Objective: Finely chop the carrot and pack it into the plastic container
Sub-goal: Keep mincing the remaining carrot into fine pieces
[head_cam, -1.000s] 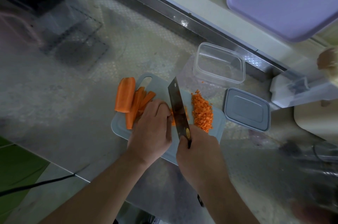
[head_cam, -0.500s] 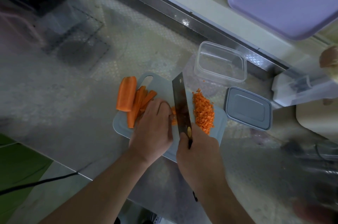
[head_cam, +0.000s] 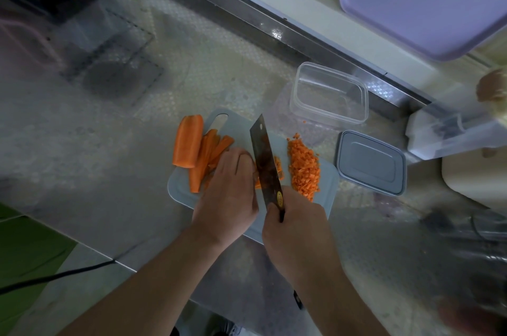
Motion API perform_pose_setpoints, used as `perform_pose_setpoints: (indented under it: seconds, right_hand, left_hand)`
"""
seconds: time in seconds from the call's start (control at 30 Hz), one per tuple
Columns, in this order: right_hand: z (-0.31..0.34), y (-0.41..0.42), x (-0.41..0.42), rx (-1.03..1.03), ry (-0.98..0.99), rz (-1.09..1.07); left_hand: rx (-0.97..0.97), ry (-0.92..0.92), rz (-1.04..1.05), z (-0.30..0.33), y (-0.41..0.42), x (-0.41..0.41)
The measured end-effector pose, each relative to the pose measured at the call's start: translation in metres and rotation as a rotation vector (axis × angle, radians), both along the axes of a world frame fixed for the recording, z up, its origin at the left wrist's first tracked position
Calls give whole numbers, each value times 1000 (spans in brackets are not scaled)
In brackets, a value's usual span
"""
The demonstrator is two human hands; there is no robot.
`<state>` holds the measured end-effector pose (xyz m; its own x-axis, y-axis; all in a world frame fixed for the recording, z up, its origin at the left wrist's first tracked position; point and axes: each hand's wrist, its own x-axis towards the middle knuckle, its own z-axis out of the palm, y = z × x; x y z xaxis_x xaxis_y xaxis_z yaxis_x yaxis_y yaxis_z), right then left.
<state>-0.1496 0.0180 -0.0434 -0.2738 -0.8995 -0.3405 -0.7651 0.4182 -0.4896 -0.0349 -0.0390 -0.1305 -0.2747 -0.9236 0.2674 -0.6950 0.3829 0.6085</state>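
dim, greenish | glare on counter point(head_cam: 192, 67) | edges blurred, wide-angle warped

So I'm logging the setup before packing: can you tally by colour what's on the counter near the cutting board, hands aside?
Orange: 3, carrot chunk, carrot sticks, chopped carrot pile
Grey-blue: 2, cutting board, lid
Clear: 1, plastic container
Dark: 1, knife
Total: 7
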Motion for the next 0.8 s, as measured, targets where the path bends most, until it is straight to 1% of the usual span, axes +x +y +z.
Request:
perform_pose_setpoints:
  seconds: [0.2,0.4,0.5,0.63,0.7,0.8]
  right_hand:
    - [1,-7,7,94,40,42]
    - [-3,-4,12,59,13,2]
    - [-2,-4,12,52,-6,-11]
    - [-7,-1,10,10,16,4]
    - [-11,0,8,0,18,-5]
    - [-13,1,6,-3,10,-18]
  left_hand:
    - [-25,-7,-5,3,0,-1]
    - [-24,10,-29,10,0,-2]
    - [54,96,1,10,-1,-1]
    - [135,230,14,10,-7,5]
    - [167,226,16,11,-11,9]
    - [173,152,-1,16,-14,12]
